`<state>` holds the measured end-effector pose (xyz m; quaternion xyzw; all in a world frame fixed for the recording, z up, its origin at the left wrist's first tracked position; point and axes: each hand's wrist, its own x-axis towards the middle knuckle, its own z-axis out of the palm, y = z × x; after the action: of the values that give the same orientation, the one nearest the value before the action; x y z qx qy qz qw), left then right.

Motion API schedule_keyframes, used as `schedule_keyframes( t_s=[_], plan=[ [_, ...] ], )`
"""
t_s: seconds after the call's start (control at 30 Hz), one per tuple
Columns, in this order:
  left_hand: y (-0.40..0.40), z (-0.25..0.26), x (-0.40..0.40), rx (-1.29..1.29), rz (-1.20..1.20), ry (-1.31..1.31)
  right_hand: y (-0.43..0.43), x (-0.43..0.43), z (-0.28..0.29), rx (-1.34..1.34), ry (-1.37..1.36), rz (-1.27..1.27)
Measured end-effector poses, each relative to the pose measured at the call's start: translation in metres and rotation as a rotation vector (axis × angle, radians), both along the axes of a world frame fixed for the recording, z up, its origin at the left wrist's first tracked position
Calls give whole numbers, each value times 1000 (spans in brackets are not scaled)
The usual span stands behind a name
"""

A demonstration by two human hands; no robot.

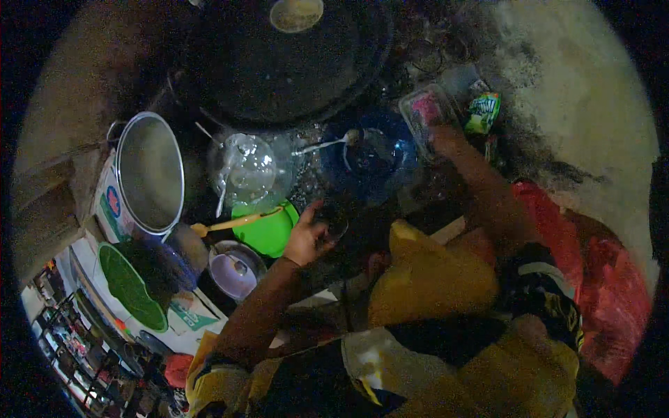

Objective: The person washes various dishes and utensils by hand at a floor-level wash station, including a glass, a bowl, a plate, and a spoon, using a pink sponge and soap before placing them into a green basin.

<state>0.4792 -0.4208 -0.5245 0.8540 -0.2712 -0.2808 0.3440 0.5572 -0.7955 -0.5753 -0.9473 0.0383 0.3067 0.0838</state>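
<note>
My right hand (447, 140) reaches into a clear plastic container (407, 117). Its fingertips are at a pink item (424, 106), perhaps a sponge, and whether they grip it is hard to see. My left hand (307, 240) is beside a bright green plate (261, 232), thumb raised and other fingers bent; a dark, thin-rimmed thing next to it is too dim to make out. Between the hands and the large tub sit a dark blue basin (334, 167) and a clear bowl (251, 167) with a wet shine. A spoon (324, 145) rests at the blue basin's edge.
A large dark round tub (282, 68) fills the far side. At left stand a metal pot (151, 172), a green oval basin (128, 287) and a purple-lined bowl (232, 274). A wooden spoon (230, 223) crosses the green plate. A green packet (482, 113) lies near the wall (585, 104).
</note>
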Motion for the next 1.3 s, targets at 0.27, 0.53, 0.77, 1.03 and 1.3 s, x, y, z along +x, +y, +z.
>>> schedule_keyframes(
  t_s=[0.27, 0.53, 0.77, 1.03, 1.3],
  plan=[
    [32, 29, 25, -827, 775, 862, 102, 19, 104, 1104, 188, -122],
    [46, 72, 17, -1412, 988, 1268, 274, 10, 139, 1330, -378, 425],
    [41, 91, 12, -1355, 1162, 1346, 287, 17, 98, 1530, -110, -176],
    [68, 71, 11, -941, 996, 800, 110, 32, 97, 633, -333, 1],
    [36, 68, 40, -394, 622, 74, 109, 89, 136, 651, -829, 168]
  ],
)
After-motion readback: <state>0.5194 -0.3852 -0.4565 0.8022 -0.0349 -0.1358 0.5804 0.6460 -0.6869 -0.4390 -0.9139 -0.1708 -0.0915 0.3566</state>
